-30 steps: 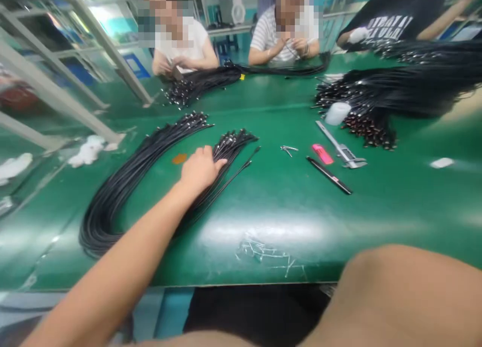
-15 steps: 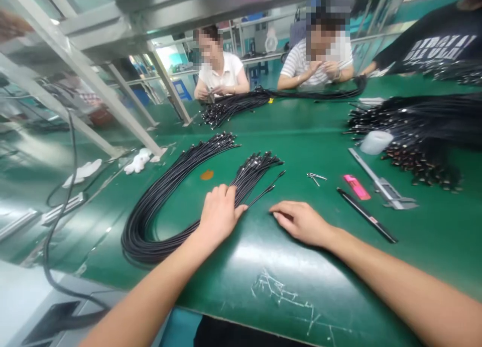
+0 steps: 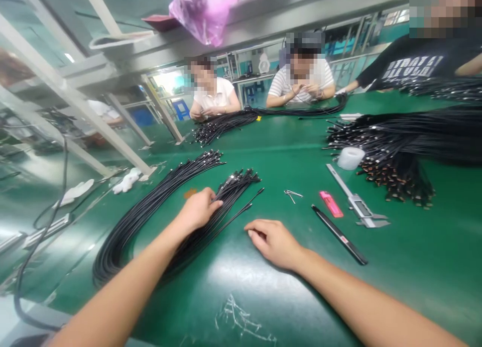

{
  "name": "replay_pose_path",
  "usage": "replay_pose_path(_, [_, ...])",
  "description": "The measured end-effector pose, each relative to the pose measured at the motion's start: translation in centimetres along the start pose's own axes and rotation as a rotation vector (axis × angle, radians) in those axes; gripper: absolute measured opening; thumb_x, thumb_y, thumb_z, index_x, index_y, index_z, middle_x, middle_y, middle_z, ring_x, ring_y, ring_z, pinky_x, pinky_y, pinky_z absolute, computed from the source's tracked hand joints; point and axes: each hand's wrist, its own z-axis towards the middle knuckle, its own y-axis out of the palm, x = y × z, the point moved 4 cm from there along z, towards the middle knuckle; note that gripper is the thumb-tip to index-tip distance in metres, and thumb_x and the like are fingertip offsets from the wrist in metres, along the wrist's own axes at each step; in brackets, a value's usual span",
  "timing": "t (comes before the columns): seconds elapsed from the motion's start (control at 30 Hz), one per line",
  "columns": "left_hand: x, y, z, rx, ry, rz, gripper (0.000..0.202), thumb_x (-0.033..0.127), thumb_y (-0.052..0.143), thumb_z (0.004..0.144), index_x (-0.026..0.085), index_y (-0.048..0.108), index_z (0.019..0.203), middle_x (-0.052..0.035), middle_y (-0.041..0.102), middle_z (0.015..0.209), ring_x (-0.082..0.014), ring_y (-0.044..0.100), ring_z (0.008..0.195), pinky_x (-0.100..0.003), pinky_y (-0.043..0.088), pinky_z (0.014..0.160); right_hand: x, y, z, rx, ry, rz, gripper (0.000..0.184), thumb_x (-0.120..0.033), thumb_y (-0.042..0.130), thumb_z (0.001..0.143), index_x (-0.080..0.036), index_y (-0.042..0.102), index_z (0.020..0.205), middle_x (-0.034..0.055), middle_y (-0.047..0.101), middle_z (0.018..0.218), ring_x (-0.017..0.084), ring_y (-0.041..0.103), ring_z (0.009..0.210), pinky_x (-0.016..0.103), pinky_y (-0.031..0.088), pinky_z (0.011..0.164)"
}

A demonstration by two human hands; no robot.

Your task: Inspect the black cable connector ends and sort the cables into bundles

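A long bundle of thin black cables [image 3: 141, 209] lies bent in a U on the green tabletop, its metal-tipped ends pointing away from me. My left hand [image 3: 199, 209] is closed over the near arm of the bundle, just behind the connectors; some of its fingers are hidden. Two cable ends [image 3: 244, 206] lie a little apart on the bundle's right side. My right hand [image 3: 274, 242] rests on the table to the right of them, fingers loosely stretched out and thumb below, holding nothing.
Right of my hands lie a black pen [image 3: 339, 234], a pink cutter-like tool [image 3: 331, 204], a caliper [image 3: 356, 199], small metal pins [image 3: 292, 194] and a white roll [image 3: 351, 158]. More cables [image 3: 391, 136] are heaped beyond. Metal posts [image 3: 124, 136] stand at left; co-workers sit opposite.
The view has shifted, so the table items appear further left and lower. My left hand has moved off the loose cable ends, back over the bundle. The right hand remains on the table.
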Motion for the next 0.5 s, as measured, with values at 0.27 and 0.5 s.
replay_pose_path(0.27, [1.1, -3.6, -1.4, -0.130, 0.045, -0.767, 0.033, 0.045, 0.065, 0.083, 0.019, 0.048, 0.071, 0.0051, 0.053, 0.061, -0.0108, 0.050, 0.055, -0.022, 0.035, 0.053, 1.3, 0.1, 0.7, -0.114, 0.429, 0.738, 0.029, -0.030, 0.068, 0.084, -0.015, 0.066, 0.109, 0.0030, 0.069, 0.076, 0.015, 0.063, 0.056, 0.028, 0.051, 0.053])
replay_pose_path(0.5, [7.1, 2.8, -6.0, -0.919, 0.075, -0.997, 0.032, 0.042, 0.071, 0.082, 0.018, 0.055, 0.095, -0.0009, 0.069, 0.072, -0.0146, 0.067, 0.054, -0.024, 0.055, 0.051, 0.8, -1.3, 1.5, 0.130, 0.491, 1.340, 0.048, -0.050, 0.076, 0.080, -0.017, 0.061, 0.111, 0.0110, 0.073, 0.110, 0.021, 0.070, 0.100, 0.040, 0.052, 0.098])
